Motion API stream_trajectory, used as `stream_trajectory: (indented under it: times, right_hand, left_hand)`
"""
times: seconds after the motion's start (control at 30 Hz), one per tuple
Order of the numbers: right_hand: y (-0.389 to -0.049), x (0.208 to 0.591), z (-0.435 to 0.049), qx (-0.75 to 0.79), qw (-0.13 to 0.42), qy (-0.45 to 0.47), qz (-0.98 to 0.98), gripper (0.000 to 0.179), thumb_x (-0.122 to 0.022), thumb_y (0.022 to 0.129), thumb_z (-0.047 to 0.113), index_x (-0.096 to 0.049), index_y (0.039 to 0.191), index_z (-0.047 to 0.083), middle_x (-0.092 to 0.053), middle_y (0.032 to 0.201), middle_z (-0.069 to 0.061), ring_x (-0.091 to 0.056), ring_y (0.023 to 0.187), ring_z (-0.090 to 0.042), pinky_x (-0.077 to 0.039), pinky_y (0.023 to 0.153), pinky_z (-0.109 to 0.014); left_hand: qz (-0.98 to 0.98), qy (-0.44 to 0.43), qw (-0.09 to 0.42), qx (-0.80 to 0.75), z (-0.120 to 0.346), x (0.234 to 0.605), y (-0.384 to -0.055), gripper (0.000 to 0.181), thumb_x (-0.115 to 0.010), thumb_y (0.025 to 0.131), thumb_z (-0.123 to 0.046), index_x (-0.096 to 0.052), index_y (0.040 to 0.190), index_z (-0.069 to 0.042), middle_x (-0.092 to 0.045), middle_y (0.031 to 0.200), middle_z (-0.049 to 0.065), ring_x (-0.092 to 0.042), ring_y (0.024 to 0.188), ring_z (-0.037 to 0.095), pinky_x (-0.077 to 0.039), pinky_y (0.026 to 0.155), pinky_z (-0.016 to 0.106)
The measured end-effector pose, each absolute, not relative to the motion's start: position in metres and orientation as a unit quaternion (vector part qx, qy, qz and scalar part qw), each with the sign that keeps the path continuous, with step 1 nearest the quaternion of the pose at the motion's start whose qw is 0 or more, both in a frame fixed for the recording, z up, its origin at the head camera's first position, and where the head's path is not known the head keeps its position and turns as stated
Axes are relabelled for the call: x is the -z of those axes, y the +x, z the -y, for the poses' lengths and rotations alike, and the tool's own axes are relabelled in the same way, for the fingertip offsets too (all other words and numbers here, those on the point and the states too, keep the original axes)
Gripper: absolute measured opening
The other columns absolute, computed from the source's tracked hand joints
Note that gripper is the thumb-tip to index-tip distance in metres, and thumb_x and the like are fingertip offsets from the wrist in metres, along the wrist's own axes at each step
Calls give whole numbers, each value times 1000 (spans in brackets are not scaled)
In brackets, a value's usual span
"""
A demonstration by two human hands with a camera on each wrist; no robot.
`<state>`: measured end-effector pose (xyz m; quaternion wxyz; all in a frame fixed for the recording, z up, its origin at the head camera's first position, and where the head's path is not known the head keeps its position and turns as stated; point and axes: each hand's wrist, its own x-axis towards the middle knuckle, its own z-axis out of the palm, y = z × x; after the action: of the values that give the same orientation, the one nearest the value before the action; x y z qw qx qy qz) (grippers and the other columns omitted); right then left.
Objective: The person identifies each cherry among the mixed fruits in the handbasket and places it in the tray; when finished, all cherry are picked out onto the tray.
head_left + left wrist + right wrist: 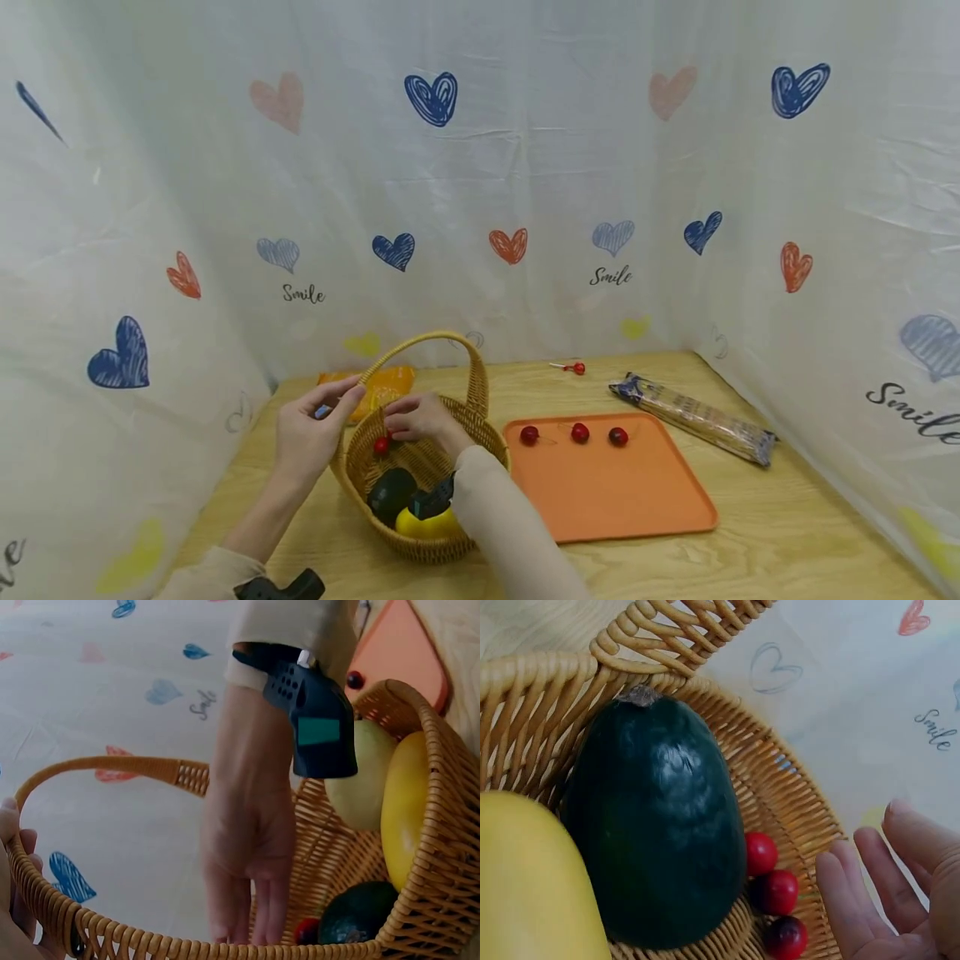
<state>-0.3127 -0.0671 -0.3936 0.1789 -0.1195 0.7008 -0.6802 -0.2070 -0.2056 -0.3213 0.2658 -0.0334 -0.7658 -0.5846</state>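
Observation:
My left hand [311,429] grips the handle [478,387] of a woven wicker basket [431,550] on its left side. Over the basket's far left part, my right hand [427,423] reaches in with relaxed fingers and nothing between them. Beside those fingers in the right wrist view, three red cherries [778,892] lie against the basket wall. A large dark green fruit [656,825] rests alongside them, with a yellow fruit [529,885] to its left. The left wrist view also shows a pale green fruit [364,776] in the basket.
Right of the basket lies an orange tray [607,500] with three cherries [580,432] along its back. A long gold package [697,417] sits farther right. Behind are a small red item [577,368] and an orange packet [390,382]. Printed curtains enclose the wooden table.

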Motion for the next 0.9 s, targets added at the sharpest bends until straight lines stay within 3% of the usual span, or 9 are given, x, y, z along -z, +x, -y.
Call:
stream_trajectory:
  times: [0.23,0.6,0.9]
  right_hand:
    - [-310,402,78,665,154,-73,-727,19,-69,86,5,-70,103,-2,-67,88,-6,-66,83,-22,-54,77,-37]
    - [-304,416,92,632,130,-7,-764,8,-73,82,5,-74,89,2,-65,78,-3,-63,78,-23,-54,69,-37]
    - [-295,428,105,654,160,-7,-739,15,-71,81,-3,-71,96,-5,-67,81,-8,-67,77,-27,-55,68,-38]
  left_hand:
    - [766,-39,262,586,191,299,-186,19,-70,87,-12,-72,101,1,-64,71,-9,-37,44,5,-31,38,20]
    - [766,-36,261,586,193,300,-188,19,-70,87,-13,-73,101,-2,-66,74,-10,-38,45,6,-29,37,22]
    - [765,-45,270,583,195,306,-192,17,-69,87,-9,-73,101,0,-66,73,-10,-44,50,7,-29,37,24]
